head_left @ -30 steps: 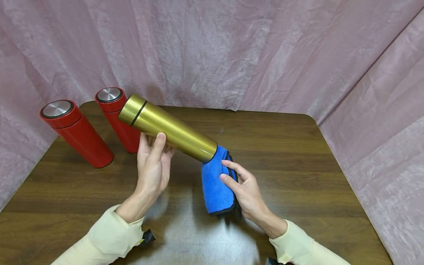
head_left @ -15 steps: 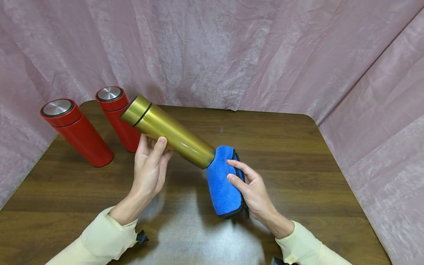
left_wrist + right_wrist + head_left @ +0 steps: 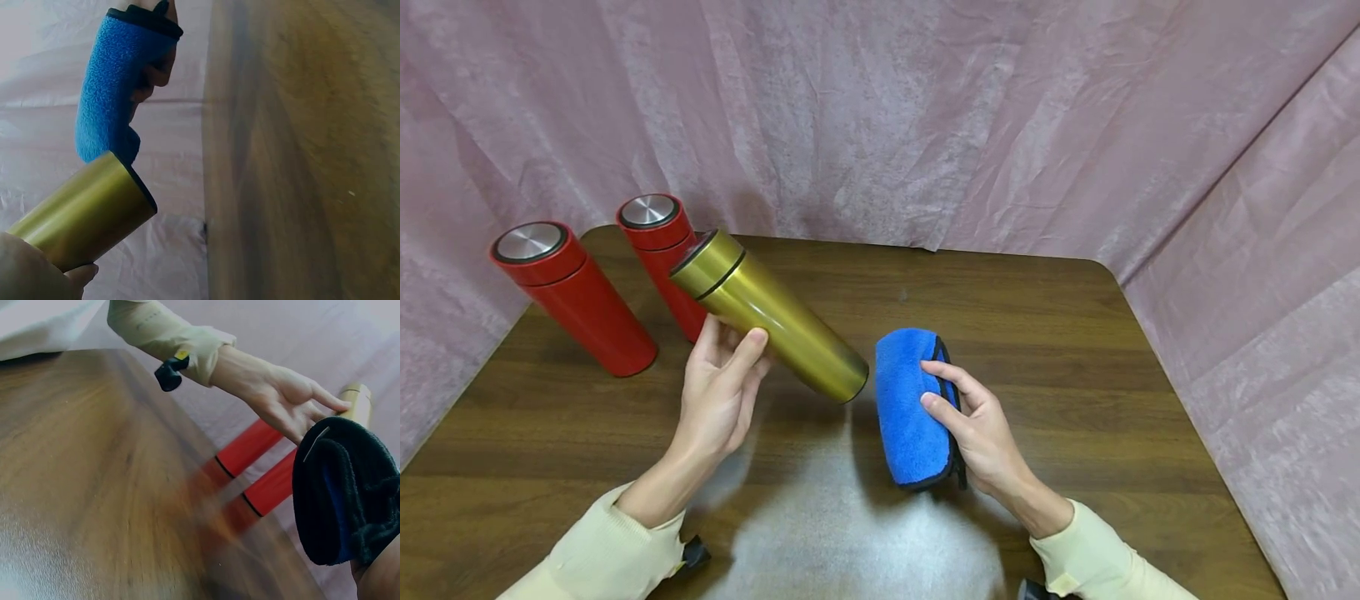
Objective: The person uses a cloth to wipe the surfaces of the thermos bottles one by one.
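A gold thermos bottle (image 3: 778, 321) is held tilted above the table by my left hand (image 3: 718, 396), thumb on its near side and fingers beneath. Its capped end points up and left, its base down and right. My right hand (image 3: 981, 429) pinches a folded blue cloth (image 3: 913, 408) with dark edging, thumb and forefinger on its right side. A narrow gap parts cloth and bottle base in the head view. In the left wrist view the bottle (image 3: 87, 212) overlaps the lower end of the cloth (image 3: 106, 87). The right wrist view shows the cloth's dark rolled edge (image 3: 344, 487).
Two red thermos bottles stand upright at the table's left: a nearer one (image 3: 580, 304) and one farther back (image 3: 662, 258), partly behind the gold bottle. The brown wooden table (image 3: 1037, 333) meets a pink curtain (image 3: 880, 125) at the back and right.
The gold bottle has moved down and left with my left hand, its base coming away from the cloth. The cloth and my right hand have shifted slightly right.
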`<state>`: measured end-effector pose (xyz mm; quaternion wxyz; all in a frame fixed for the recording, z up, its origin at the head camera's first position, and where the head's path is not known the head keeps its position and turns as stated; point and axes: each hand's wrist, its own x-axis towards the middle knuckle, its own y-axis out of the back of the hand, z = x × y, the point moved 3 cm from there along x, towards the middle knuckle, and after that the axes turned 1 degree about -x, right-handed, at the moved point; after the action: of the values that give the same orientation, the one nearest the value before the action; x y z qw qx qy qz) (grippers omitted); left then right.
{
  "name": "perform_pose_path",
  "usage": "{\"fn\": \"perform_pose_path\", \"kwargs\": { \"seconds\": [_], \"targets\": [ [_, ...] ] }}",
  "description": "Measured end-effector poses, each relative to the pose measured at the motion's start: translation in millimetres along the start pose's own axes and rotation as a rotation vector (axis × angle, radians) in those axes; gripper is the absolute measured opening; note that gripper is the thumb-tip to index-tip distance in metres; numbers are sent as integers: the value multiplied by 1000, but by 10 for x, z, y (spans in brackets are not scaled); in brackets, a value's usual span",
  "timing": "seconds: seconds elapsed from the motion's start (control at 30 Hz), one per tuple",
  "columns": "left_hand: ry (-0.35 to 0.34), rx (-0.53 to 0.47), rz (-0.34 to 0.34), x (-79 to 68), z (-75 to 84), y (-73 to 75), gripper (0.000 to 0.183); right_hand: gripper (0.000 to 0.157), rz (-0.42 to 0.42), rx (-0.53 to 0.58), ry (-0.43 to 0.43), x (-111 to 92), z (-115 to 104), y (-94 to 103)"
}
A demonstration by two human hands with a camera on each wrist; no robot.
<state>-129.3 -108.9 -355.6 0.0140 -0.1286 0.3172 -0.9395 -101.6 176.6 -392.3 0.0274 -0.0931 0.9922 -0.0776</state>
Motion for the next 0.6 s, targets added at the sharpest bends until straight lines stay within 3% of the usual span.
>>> {"fn": "perform_pose_path", "kwargs": {
  "seconds": [0.4, 0.6],
  "targets": [
    [20, 96, 23, -127, 186, 305, 45, 39, 14, 26, -1, -53, -79, 203],
    [3, 146, -7, -167, 313, 447, 47, 41, 51, 14, 15, -67, -124, 351]
  ]
}}
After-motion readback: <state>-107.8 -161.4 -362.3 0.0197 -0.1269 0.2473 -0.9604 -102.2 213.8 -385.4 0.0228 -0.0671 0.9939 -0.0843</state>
